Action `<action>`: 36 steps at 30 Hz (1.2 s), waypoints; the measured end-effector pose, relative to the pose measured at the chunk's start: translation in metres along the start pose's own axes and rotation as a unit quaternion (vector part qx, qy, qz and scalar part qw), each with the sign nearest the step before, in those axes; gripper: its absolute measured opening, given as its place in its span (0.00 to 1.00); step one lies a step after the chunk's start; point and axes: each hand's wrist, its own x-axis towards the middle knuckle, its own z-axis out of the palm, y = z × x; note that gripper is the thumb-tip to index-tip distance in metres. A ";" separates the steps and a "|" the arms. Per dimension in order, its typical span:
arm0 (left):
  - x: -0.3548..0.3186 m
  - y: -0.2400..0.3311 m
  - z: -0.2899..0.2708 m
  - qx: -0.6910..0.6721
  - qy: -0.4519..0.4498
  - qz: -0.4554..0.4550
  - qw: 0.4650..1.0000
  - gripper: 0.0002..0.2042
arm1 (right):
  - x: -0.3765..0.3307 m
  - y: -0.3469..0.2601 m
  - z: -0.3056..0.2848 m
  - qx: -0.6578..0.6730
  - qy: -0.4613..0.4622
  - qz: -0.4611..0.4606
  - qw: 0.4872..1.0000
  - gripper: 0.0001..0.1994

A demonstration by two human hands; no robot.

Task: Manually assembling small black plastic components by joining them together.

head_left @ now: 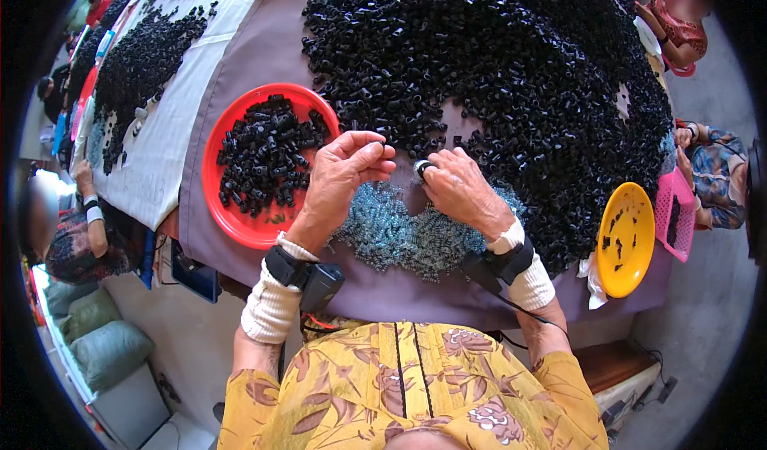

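Right hand [462, 183] pinching a black piece [424, 168]; left hand [342, 170] curled, contents unclear; blue bits [391, 234] lie close, seemingly for easy reach.

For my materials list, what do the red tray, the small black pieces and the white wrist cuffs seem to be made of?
Red tray: probably plastic, smooth, slightly glossy; evenly coloured with a rounded rim.
Small black pieces: likely moulded plastic, shiny with glints, though coated metal is possible.
White wrist cuffs: apparently knitted fabric, matte, with visible ribbing.
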 end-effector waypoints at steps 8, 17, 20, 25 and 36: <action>-0.001 0.001 0.006 0.007 -0.012 -0.001 1.000 0.08 | -0.003 0.003 -0.009 0.133 0.045 0.039 0.989 0.06; -0.002 -0.005 0.012 0.023 -0.050 -0.017 0.998 0.10 | 0.001 0.001 -0.032 0.272 0.074 0.133 0.950 0.11; -0.003 -0.006 0.013 0.011 -0.070 -0.025 0.997 0.11 | 0.005 -0.001 -0.034 0.264 0.090 0.115 0.953 0.12; -0.003 -0.008 0.014 -0.055 -0.090 -0.038 0.994 0.11 | 0.011 -0.005 -0.041 0.252 0.106 0.095 0.957 0.12; -0.004 -0.008 0.020 0.042 -0.054 -0.002 0.998 0.12 | 0.014 -0.006 -0.045 0.260 0.110 0.092 0.955 0.10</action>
